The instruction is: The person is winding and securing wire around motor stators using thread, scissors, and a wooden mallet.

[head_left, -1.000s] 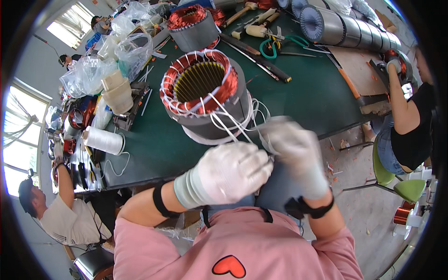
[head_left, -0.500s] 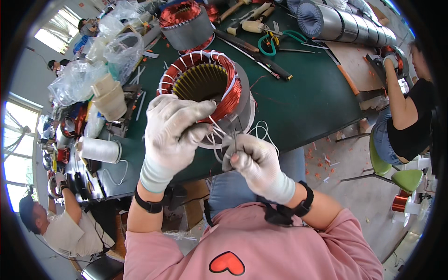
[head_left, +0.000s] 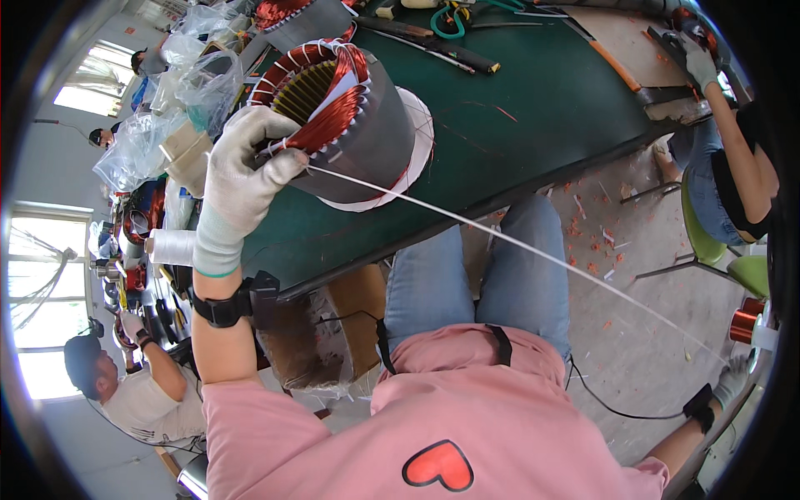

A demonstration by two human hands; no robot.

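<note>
Grip, left hand: gloved, with fingers hooked over the near rim of the copper coil and the thumb on its outer edge, clamped right beside the place where the cord comes out.
Grip, right hand: gloved, out at the far right edge of the view; it looks closed on the far end of the cord, though the fingers are too small to make out one by one.
White cord: half a second ago it hung in loose loops by the coil, with both hands close together; now it runs in one straight line from the left thumb across the person's lap to the right hand.
Meaning of that change: the slack appears to be out, so the pull now seems to bear on the coil's rim, with the left hand apparently bracing it.
Motor body: a grey steel cylinder left of the middle, with the coil at its open end and white ties around the rim; it sits on a white disc on the green surface.
Thread spool: white, just beside the left wrist.
</note>
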